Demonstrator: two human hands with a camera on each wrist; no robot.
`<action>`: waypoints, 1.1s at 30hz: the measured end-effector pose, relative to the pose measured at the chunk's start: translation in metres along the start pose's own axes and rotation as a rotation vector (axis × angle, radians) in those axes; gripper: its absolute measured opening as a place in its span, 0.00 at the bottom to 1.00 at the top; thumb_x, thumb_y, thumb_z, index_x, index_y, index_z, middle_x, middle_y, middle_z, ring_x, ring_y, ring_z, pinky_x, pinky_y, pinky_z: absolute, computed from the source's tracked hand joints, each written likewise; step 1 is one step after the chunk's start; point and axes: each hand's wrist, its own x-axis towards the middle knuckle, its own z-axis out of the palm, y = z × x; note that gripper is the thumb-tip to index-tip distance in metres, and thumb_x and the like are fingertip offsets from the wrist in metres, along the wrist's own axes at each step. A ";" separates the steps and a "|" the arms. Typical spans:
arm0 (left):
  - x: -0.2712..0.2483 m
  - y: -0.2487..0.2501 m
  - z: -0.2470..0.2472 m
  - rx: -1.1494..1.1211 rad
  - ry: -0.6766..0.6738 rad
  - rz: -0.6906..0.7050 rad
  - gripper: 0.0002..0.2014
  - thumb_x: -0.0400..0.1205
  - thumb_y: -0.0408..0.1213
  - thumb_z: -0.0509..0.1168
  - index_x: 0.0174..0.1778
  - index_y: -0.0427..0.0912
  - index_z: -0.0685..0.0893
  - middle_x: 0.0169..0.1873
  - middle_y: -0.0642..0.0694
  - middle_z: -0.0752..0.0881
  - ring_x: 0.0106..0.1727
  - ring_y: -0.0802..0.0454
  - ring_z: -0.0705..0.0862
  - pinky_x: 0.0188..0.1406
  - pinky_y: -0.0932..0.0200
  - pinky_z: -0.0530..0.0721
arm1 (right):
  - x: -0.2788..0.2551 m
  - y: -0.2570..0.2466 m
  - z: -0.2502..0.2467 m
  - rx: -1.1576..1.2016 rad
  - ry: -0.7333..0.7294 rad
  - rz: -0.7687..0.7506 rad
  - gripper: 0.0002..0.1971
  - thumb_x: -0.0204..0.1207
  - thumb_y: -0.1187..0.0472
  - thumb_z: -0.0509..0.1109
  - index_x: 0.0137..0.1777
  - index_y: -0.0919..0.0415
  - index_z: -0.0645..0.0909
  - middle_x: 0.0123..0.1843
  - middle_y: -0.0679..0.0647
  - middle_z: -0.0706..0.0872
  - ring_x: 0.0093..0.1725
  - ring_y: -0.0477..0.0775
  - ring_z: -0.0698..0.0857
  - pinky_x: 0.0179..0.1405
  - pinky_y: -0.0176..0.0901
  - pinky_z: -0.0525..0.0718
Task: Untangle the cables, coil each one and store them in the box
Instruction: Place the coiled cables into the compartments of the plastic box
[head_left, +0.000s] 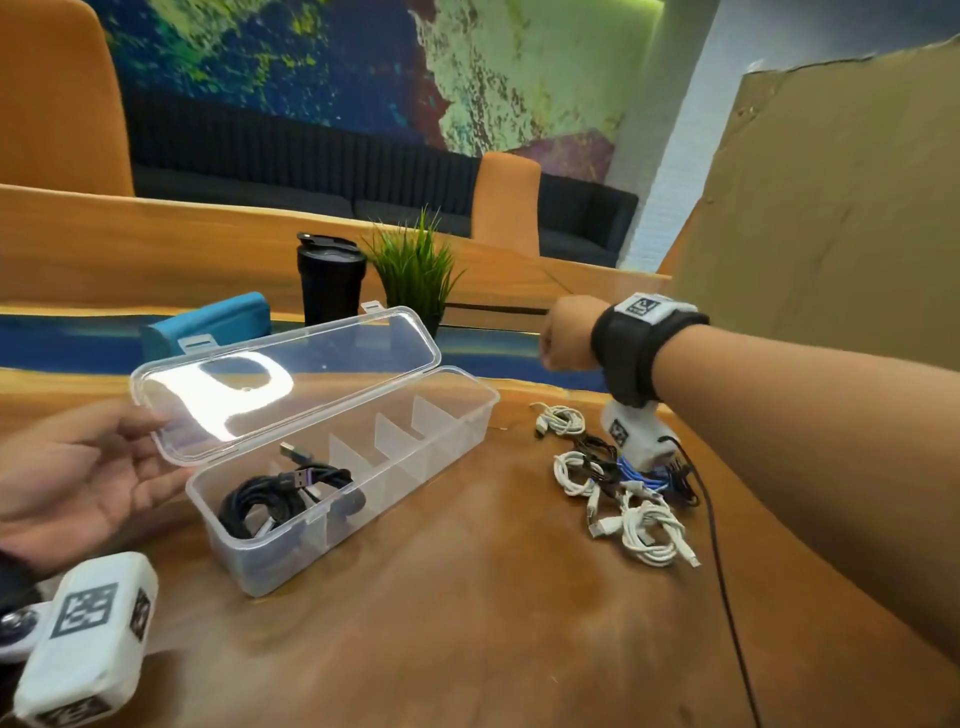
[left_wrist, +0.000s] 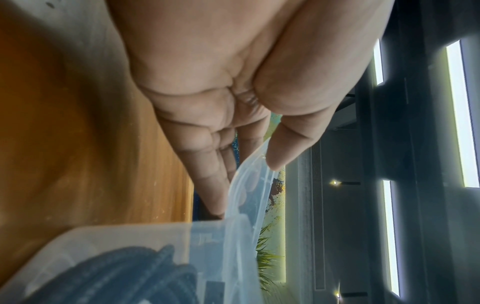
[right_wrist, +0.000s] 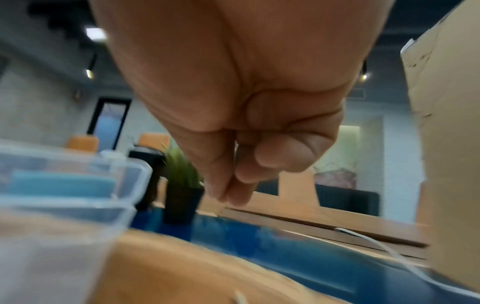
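Cables (head_left: 621, 480) lie tangled on the table (head_left: 467, 597), right of the box (head_left: 480, 415), whose near end compartment holds a coiled black cable (head_left: 280, 499). The left hand (head_left: 88, 478) pinches the raised lid (head_left: 332, 364) between thumb and fingers. The right hand (head_left: 566, 332) hangs above the tangle, fingers curled in, holding nothing

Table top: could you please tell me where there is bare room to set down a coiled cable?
Bare wood of the table lies in front, between the box and the cable pile. The box's compartments beyond the black cable are free too. Crowded: behind the box stand a cup, a plant and a blue case.
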 end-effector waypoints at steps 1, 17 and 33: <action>0.003 0.000 -0.001 -0.002 0.012 -0.019 0.16 0.79 0.35 0.61 0.60 0.35 0.84 0.46 0.36 0.93 0.42 0.46 0.94 0.32 0.51 0.92 | 0.011 0.006 0.009 -0.124 -0.087 0.039 0.14 0.78 0.54 0.70 0.58 0.61 0.87 0.50 0.55 0.87 0.45 0.57 0.82 0.43 0.43 0.80; -0.033 0.008 0.024 -0.029 -0.044 -0.003 0.14 0.85 0.30 0.56 0.60 0.34 0.84 0.44 0.36 0.93 0.40 0.48 0.94 0.32 0.56 0.92 | 0.045 -0.011 0.068 -0.388 -0.202 0.016 0.15 0.70 0.48 0.76 0.51 0.57 0.89 0.46 0.52 0.89 0.44 0.54 0.86 0.46 0.43 0.84; -0.040 0.009 0.025 0.016 -0.023 -0.017 0.16 0.85 0.31 0.56 0.65 0.33 0.83 0.57 0.32 0.89 0.44 0.48 0.93 0.38 0.55 0.93 | -0.055 -0.112 0.000 0.811 -0.276 -0.322 0.09 0.74 0.66 0.74 0.51 0.70 0.88 0.38 0.60 0.87 0.29 0.47 0.81 0.28 0.38 0.80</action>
